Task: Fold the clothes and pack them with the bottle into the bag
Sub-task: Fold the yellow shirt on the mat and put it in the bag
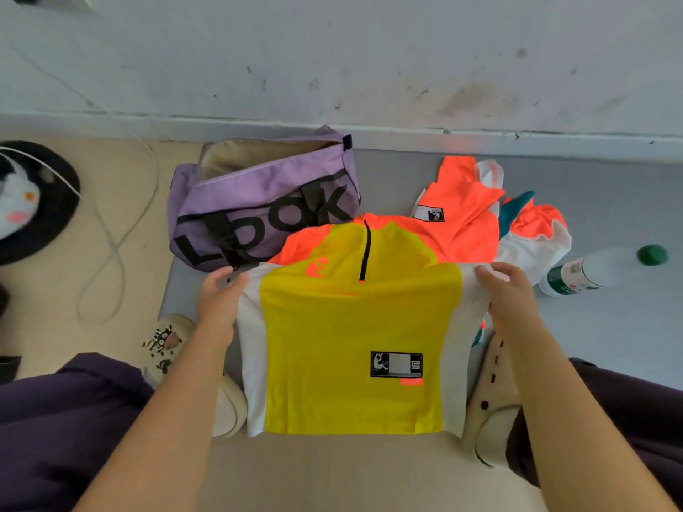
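On floor, both hands' fingers [493, 272] curled, gripping yellow shirt [354, 338]

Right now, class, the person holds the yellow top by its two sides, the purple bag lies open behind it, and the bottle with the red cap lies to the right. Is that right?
One detail is wrong: the bottle has a green cap, not red, as the head view shows. The rest stands: the left hand and right hand hold the yellow top by its sides, and the purple bag lies open behind it.
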